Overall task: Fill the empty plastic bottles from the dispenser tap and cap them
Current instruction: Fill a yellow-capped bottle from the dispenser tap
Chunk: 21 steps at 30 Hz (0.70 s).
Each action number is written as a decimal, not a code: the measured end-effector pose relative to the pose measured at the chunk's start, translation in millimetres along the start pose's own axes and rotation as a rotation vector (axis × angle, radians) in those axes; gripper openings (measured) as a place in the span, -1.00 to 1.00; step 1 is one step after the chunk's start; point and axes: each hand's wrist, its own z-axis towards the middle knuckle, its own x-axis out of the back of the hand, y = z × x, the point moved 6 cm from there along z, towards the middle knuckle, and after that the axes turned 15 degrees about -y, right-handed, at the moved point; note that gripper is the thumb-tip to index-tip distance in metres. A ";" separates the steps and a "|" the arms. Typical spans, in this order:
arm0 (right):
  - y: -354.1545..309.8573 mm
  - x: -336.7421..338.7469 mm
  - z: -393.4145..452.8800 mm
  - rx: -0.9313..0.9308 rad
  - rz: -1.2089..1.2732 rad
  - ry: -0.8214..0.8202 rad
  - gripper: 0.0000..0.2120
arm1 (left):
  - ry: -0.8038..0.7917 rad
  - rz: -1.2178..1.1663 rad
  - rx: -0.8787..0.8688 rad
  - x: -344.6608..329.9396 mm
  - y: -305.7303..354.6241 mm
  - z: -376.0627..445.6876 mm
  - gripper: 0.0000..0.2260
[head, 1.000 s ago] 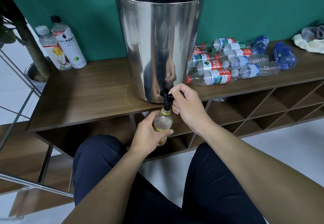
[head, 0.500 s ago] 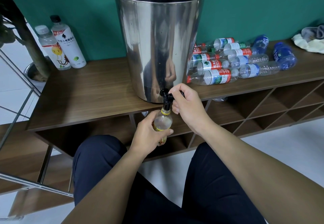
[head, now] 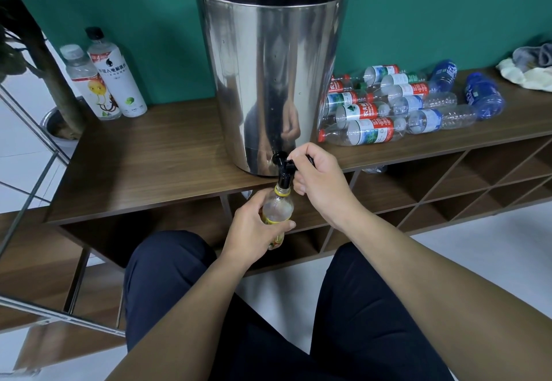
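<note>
A clear plastic bottle [head: 277, 209] with a yellow neck ring is gripped by the left hand [head: 254, 227] directly under the black tap [head: 283, 168] of a shiny steel cylindrical dispenser [head: 268, 82]. The tap lever is pinched by the right hand [head: 321, 185]. Empty bottles [head: 388, 112] lie piled on the wooden shelf [head: 149, 165].

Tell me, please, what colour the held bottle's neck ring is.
Yellow, best in the head view.

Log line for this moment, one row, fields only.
step: filling | left hand: holds bottle under tap | right hand: grips tap lever | empties: lying right of dispenser
</note>
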 end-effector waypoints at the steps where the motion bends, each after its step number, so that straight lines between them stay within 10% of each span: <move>1: -0.2 0.2 0.0 0.000 -0.002 -0.001 -0.77 | 0.002 0.003 0.000 0.0 0.0 -0.1 -0.38; 21: -1.1 -0.5 -0.5 -0.013 -0.011 -0.010 -0.80 | 0.005 -0.017 0.007 -1.3 -4.3 0.7 -0.39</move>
